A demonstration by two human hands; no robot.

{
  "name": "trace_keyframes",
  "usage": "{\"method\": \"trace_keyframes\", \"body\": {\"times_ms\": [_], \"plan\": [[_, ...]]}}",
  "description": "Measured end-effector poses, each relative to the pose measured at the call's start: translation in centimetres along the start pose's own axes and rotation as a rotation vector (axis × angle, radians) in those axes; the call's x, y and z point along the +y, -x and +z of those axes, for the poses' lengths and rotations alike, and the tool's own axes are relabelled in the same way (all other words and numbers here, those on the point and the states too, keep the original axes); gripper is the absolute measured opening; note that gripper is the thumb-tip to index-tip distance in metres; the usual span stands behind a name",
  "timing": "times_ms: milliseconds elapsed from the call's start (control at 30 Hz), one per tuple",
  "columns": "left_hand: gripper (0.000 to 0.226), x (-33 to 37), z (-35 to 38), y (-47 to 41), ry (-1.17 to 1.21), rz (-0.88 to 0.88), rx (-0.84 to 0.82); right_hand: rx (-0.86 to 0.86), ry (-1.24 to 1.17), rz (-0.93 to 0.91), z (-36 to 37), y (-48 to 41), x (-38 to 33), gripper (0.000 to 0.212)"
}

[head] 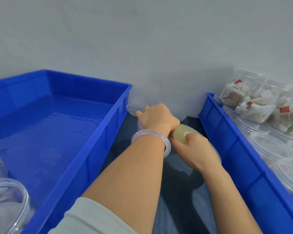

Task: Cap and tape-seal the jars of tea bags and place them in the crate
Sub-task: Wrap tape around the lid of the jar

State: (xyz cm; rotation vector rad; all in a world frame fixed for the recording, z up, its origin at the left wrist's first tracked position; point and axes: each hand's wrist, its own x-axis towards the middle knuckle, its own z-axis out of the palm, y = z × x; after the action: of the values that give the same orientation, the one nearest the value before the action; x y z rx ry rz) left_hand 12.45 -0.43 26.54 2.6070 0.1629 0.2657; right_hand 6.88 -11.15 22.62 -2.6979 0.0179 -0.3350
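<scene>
Between the two blue crates, my left hand [157, 119] lies palm down over a clear jar [140, 126] and grips its top; the hand hides most of the jar. Right beside that wrist, my right hand [193, 149] grips a yellowish roll of clear tape [183, 130], held against the jar's near side. The blue crate [85, 149] on the left is mostly bare inside, with two capped clear jars [7, 200] of tea bags at its near left corner.
A second blue crate [227, 141] on the right holds several open jars of tea bags [254, 102] and clear lids [269, 146]. Two loose clear lids, one [134, 108] and another [178, 112], lie by the grey wall. The table between the crates is dark.
</scene>
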Motion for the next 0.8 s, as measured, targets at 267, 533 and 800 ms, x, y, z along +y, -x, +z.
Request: {"method": "trace_keyframes", "body": {"times_ms": [267,533,800], "plan": [[0.004,0.1,0.2,-0.2,0.002,-0.024,0.012,0.000,-0.064,0.017,0.2,0.3,0.0,0.043],[0.009,-0.1,0.0,-0.5,-0.014,-0.049,0.012,-0.006,-0.175,-0.028,-0.5,2.5,-1.2,0.042],[0.011,-0.9,-0.4,-1.3,-0.117,0.016,-0.005,-0.112,-0.119,-0.046,3.7,3.8,-0.2,0.047]]}}
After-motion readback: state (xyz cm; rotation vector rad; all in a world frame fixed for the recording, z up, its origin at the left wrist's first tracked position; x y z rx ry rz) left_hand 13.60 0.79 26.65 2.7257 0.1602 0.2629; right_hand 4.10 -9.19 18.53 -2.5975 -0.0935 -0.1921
